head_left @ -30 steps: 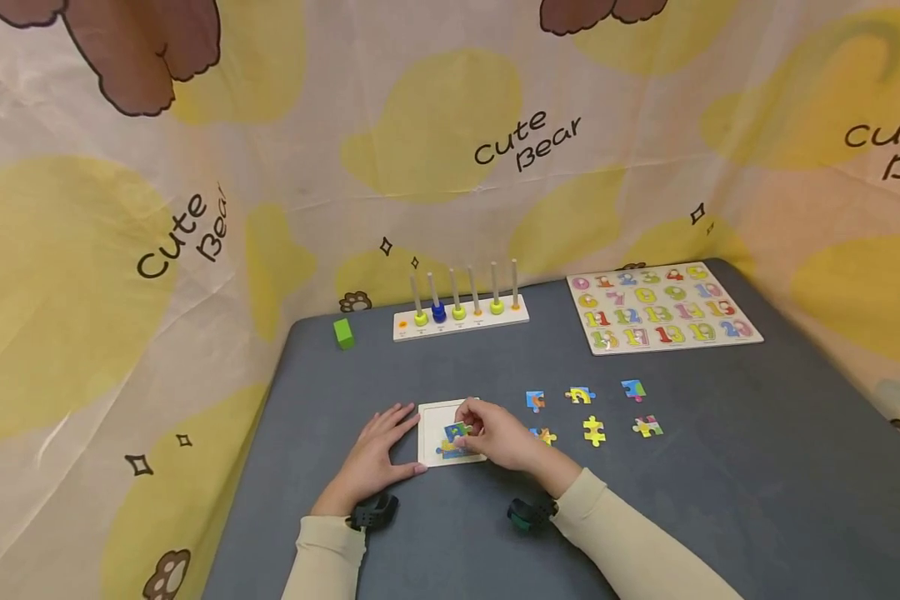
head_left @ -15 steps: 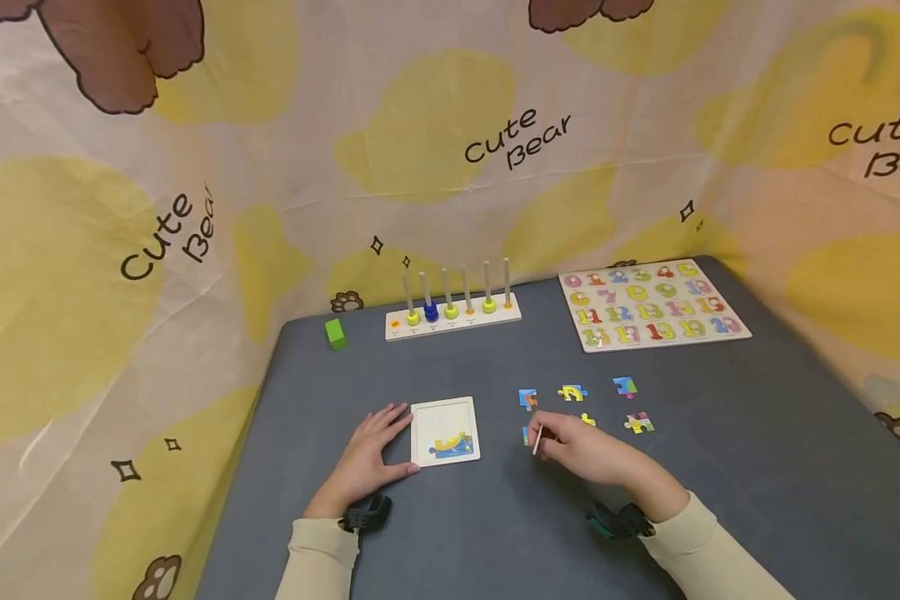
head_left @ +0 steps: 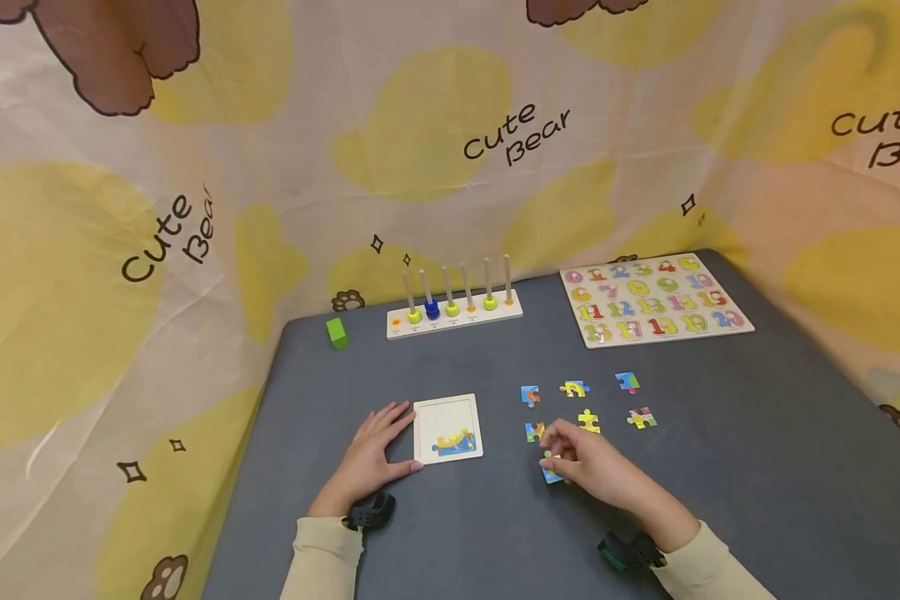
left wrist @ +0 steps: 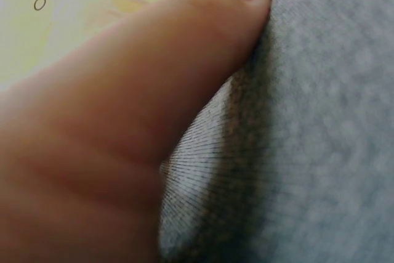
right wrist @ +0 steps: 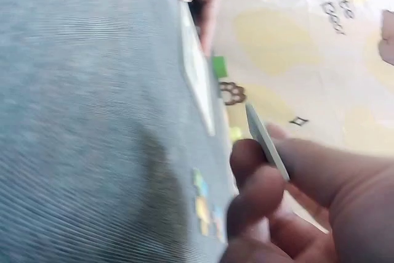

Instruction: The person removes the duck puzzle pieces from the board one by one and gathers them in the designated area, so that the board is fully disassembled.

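Observation:
My left hand (head_left: 371, 450) lies on the table at the left side of a square white puzzle tray (head_left: 444, 417), fingers spread, fingertips and thumb at its edge. Joined yellow and blue jigsaw pieces (head_left: 455, 444) line the lower part of the tray. To its right, my right hand (head_left: 600, 467) pinches a blue jigsaw piece (head_left: 551, 475) with a green knob between thumb and fingers. The right wrist view shows that jigsaw piece (right wrist: 265, 140) edge-on, held above the table. In the left wrist view, my thumb (left wrist: 184, 47) hides most of the tray.
Loose jigsaw pieces lie in two rows beyond my right hand, including a yellow piece (head_left: 588, 421) and a pink-green piece (head_left: 642, 417). Farther back are a green block (head_left: 337, 333), a white peg board (head_left: 453, 315) with rings, and a number board (head_left: 656, 300). A printed cloth (head_left: 420, 125) hangs behind.
My right hand has moved from over the tray to its right, carrying the blue jigsaw piece and turning it. The left hand stays at the tray's edge.

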`<control>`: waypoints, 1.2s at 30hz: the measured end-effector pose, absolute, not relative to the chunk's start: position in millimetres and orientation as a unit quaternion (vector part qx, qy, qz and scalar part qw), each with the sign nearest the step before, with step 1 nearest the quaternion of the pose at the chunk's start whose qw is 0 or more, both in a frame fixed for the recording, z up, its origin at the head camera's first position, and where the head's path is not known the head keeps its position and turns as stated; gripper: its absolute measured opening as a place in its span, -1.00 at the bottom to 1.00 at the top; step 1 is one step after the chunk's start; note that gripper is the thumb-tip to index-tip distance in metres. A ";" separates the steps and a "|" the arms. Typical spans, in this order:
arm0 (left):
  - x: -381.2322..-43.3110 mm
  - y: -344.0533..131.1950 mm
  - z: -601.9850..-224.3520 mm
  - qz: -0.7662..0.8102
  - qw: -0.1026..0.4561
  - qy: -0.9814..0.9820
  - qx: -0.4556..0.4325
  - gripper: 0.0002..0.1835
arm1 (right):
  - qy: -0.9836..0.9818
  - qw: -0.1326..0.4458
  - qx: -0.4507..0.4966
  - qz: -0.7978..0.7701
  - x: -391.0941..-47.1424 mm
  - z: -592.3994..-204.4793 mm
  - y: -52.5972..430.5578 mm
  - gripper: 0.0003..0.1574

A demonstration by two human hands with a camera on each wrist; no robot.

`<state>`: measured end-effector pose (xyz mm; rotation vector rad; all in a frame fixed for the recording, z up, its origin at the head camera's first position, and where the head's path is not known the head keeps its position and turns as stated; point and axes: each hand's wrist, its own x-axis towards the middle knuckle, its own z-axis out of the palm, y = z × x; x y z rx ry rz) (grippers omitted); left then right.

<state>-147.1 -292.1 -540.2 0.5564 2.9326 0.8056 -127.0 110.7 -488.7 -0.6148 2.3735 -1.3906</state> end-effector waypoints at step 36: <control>-148.1 -292.1 -538.5 0.266 0.018 0.947 0.182 -0.06 | 0.917 -0.019 -0.302 -0.261 -127.1 -475.8 70.3 -0.63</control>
